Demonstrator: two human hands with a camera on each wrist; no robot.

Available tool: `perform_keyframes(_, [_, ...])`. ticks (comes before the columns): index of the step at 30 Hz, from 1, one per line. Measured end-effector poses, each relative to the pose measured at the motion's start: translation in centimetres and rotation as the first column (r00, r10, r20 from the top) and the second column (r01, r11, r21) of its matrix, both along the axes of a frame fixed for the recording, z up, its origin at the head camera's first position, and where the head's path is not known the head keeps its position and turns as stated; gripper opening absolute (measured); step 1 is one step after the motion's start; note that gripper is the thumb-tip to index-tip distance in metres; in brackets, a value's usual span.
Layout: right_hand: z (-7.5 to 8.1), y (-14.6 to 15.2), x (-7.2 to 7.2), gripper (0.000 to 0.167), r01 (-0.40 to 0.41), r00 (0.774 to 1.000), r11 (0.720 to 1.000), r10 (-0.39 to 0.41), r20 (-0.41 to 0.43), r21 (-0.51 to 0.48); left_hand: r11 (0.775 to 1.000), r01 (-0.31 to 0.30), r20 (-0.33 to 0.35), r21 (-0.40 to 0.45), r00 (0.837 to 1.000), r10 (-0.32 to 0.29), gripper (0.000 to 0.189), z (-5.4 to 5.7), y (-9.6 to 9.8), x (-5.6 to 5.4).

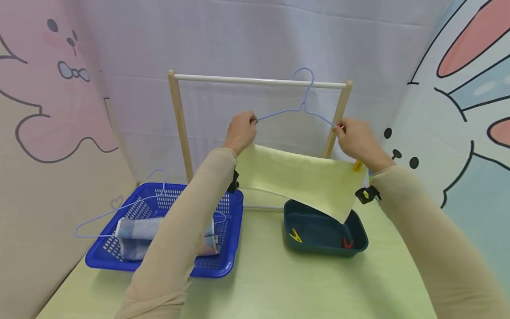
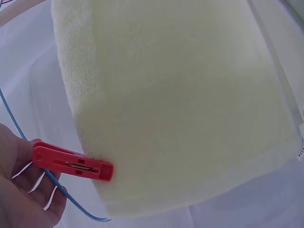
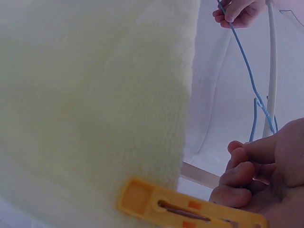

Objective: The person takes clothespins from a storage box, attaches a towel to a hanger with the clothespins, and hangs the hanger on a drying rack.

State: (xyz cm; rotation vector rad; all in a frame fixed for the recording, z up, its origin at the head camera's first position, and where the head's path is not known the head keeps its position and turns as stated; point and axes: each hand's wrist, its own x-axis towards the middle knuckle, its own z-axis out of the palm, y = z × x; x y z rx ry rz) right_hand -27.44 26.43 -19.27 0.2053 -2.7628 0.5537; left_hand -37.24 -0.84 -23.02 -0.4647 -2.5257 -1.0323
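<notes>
My left hand pinches the left arm of a blue wire hanger. The right hand grips the hanger's other arm. Below both hands hangs a pale yellow towel, its lower edge over a dark green bin. A red clothespin clips the towel beside the left hand, and an orange-yellow clothespin clips it beside the right. The hanger's hook rises across the white rail of a wooden-post rack; whether it bears on the rail I cannot tell.
At left a blue basket holds a folded bluish cloth and another wire hanger. The green bin, right of centre, contains a yellow clothespin and a red one. Rack posts stand behind.
</notes>
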Motion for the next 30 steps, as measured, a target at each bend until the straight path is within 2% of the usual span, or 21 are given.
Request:
perform_keyframes(10, [-0.4,-1.5,-0.4,0.034,-0.06,0.998,0.998,0.061,0.035,-0.024,1.0,0.005,0.02,-0.027,1.0,-0.004,0.023,-0.9,-1.4,-0.7])
perform_keyframes(16, [-0.7,-2.3,-0.4,0.032,-0.085,0.996,0.996,0.085,-0.005,-0.037,0.996,-0.016,0.02,-0.084,1.0,0.018,0.026,-1.2,-2.0,-1.0])
perform_keyframes(21, [-0.9,-2.6,-0.3,0.032,-0.093,0.996,0.995,0.092,-0.019,-0.047,0.994,-0.036,0.018,-0.102,0.999,0.038,0.026,-1.3,-1.9,-1.0])
perform_keyframes(30, [-1.4,-2.6,-0.4,0.031,-0.086,0.996,0.995,0.086,0.005,-0.057,0.99,-0.044,0.023,-0.136,0.999,0.048,0.026,-1.8,-1.6,-1.2])
